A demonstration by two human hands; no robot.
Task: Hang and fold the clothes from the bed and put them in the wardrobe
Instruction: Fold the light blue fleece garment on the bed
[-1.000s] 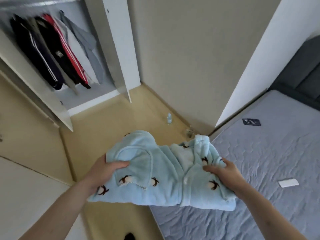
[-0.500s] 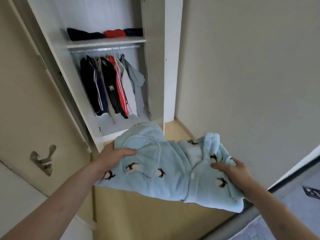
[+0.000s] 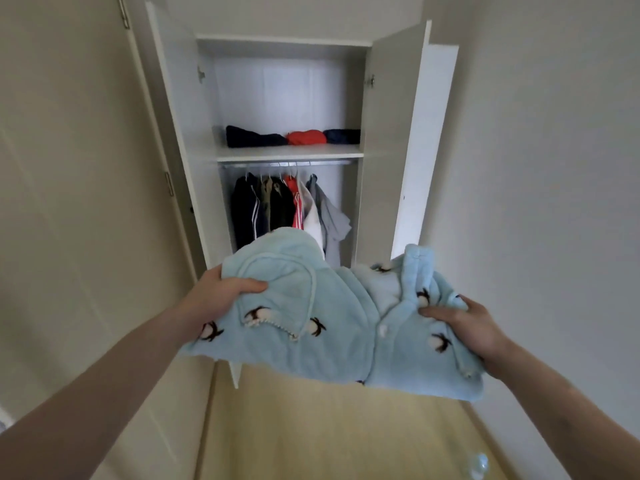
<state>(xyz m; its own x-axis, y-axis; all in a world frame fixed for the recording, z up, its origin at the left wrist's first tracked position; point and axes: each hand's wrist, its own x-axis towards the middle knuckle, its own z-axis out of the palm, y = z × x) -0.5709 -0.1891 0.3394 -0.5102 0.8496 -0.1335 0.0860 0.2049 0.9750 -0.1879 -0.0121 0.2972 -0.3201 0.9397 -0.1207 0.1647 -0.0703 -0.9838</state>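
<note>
Folded fleece garment [image 3: 332, 327]: pale sky blue, scattered small motifs in dark brown and white, pale trim. Wardrobe [image 3: 408, 140]: white carcass and doors. Shelf stack: navy piece [image 3: 254, 136], red piece [image 3: 306, 137], navy piece [image 3: 341, 136]. Hanging rail: navy jacket with white stripes [image 3: 247, 213], olive garment [image 3: 266, 199], black garment [image 3: 281, 206], red garment with white stripes [image 3: 296, 206], white garment [image 3: 313, 220], grey shirt [image 3: 330, 216]. Floor [image 3: 329, 438]: light yellow-tan wood tone. Walls [image 3: 536, 168]: off-white.

Beige room door [image 3: 69, 202] at left, wooden floor [image 3: 329, 438], small bottle [image 3: 479, 464]
</note>
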